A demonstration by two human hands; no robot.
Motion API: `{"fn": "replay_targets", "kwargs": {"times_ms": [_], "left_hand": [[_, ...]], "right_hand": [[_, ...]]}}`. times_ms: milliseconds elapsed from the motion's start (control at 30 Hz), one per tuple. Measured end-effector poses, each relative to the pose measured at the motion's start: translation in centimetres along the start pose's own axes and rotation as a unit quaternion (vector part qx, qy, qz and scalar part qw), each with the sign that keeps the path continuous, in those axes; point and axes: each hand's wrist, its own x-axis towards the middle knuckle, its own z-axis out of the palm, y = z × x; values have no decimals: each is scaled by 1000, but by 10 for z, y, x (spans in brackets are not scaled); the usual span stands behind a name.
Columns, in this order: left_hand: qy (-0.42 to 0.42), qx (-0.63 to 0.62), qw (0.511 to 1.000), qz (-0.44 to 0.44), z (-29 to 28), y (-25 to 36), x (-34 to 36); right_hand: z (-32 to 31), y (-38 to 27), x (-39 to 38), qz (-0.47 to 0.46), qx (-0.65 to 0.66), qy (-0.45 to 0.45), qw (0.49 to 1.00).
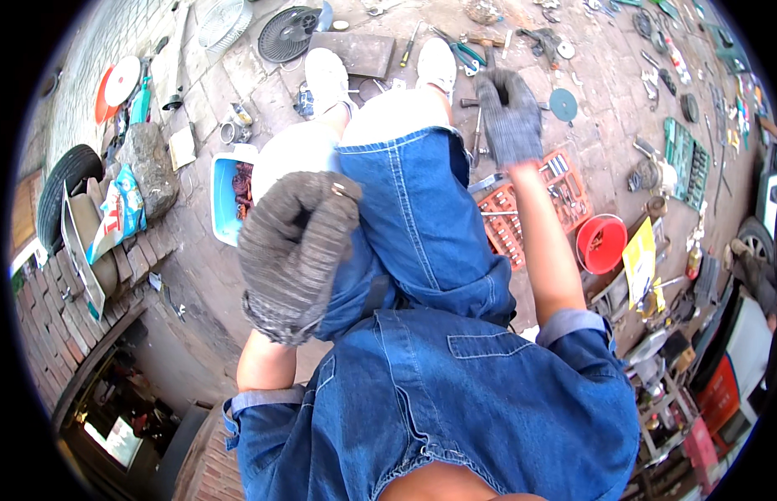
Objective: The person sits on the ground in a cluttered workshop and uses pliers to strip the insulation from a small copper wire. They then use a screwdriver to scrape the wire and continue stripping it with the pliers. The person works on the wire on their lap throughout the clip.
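Left hand [301, 255]: gloved, curled above the left thigh; thumb and forefinger appear pinched on a small piece.
Small piece [342, 190]: located at the left glove's fingertips; short, pale to brassy, with a dark spot; too small to identify.
Pinch: grip firmly but lightly, since thick knit probably dulls feel and a piece this small could slip.
Inspection: turn the piece toward the light with the wrist steady; the glove hides most of its sides.
Lap: hold the piece over the denim garment [409, 217], which should catch a drop better than the paving.
Right hand [509, 117]: gloved, lowered among tools; its palm side is hidden, so whether it grasps anything cannot be told.
Dark bar [469, 103]: just beside the right glove; contact unclear. Check for nearby tools before closing the fingers.
Orange socket case [503, 200]: open on the ground, partly behind the right forearm.
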Motion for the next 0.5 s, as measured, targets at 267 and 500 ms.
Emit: {"fn": "replay_targets", "kwargs": {"times_ms": [267, 500], "left_hand": [[116, -64, 991, 20, -28, -2, 36], [190, -60, 980, 12, -48, -11, 60]], "right_hand": [[99, 148, 116, 104, -434, -150, 882], [136, 214, 157, 121, -488, -198, 842]]}}
